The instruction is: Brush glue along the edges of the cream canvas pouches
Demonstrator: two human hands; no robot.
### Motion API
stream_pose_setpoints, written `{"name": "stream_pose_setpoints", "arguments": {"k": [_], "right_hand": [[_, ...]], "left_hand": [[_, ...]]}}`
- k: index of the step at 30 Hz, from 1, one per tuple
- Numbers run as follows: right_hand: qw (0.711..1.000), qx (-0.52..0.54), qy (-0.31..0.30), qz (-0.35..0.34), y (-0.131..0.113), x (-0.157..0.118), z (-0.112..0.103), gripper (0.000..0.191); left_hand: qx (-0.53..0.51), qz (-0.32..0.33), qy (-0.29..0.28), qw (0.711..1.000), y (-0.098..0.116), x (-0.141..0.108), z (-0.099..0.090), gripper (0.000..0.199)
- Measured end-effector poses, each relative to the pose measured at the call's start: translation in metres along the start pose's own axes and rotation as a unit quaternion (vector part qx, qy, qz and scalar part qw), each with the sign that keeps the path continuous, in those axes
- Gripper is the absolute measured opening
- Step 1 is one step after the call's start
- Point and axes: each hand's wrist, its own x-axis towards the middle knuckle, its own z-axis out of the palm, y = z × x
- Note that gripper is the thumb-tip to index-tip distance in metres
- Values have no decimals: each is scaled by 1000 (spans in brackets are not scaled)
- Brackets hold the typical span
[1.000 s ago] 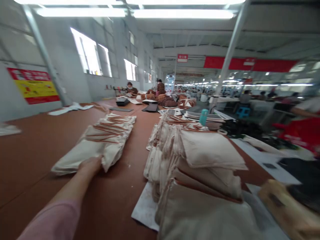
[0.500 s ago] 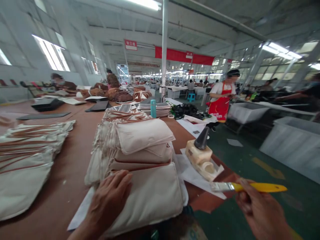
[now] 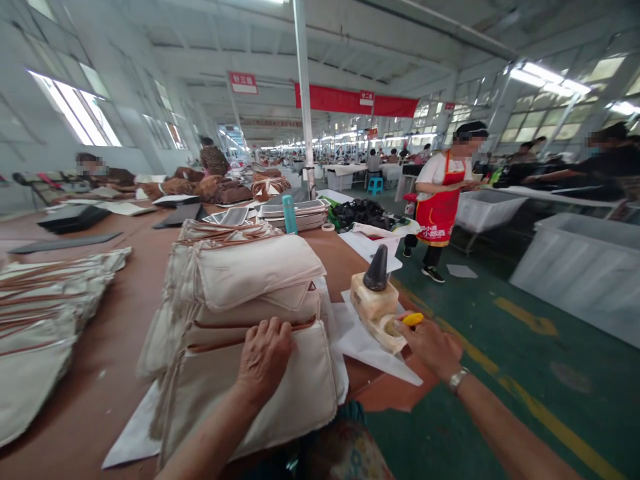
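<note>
Yellow handle first: the brush (image 3: 413,319) is clamped in the right hand (image 3: 433,347), fingers closed on it, at the cut mouth of the jug (image 3: 373,303). Half a second ago it was held out level, short of the jug, bristles in plain sight. Now they're hidden, so I'd guess the brush is dipping in, but can't swear to it.

The left hand (image 3: 267,353) has shifted too, further across the front pouch (image 3: 300,380), right under its fingers near the top edge. Those fingers are bunched together; can't tell if they're pinching cloth or just resting. Looks to me like one hand minds the pouches while the other works the brush.

Counts: one brush, one jug, one black cone (image 3: 377,270) on the jug, just past the right fingertips. Two piles of pouches, one under the left fingers, one (image 3: 30,373) well left of them; too overlapped to count singly. Beyond the left fingers: one turquoise bottle (image 3: 289,215), one tape roll (image 3: 328,227).
</note>
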Motion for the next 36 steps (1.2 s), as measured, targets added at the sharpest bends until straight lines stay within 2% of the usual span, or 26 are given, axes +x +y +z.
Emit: {"name": "stream_pose_setpoints", "arguments": {"k": [6,13,15,19,21,24,27,29,32,36], "right_hand": [[999,-22,-25,-22,7,-2,2,38],[995,-7,-46,-86,-4,-11,-7,35],[991,-3,-59,-117,-7,-16,-10,30],[985,0,-74,-155,-10,-28,-21,24],[987,-2,-59,-150,-8,-32,-25,24],[993,-4,0,-117,-1,-37,-26,33],[996,-8,59,-73,5,-42,-19,44],[995,-10,74,-61,5,-45,-16,49],[996,14,85,-33,0,-48,-16,54],[996,47,77,-7,-16,-43,-20,56]], "left_hand": [[-48,6,-18,999,13,8,5,15],[-68,-34,-10,997,19,14,11,8],[-72,-31,-4,997,19,11,11,4],[-85,-18,17,996,19,-3,9,14],[-98,-13,50,994,19,-14,6,20],[-133,-12,131,982,17,-31,1,28],[-179,-46,200,962,15,-47,-4,32],[-205,-78,231,948,14,-58,-8,29],[-214,-96,240,942,15,-69,-14,28],[-206,-85,218,950,19,-71,-23,28]]}}
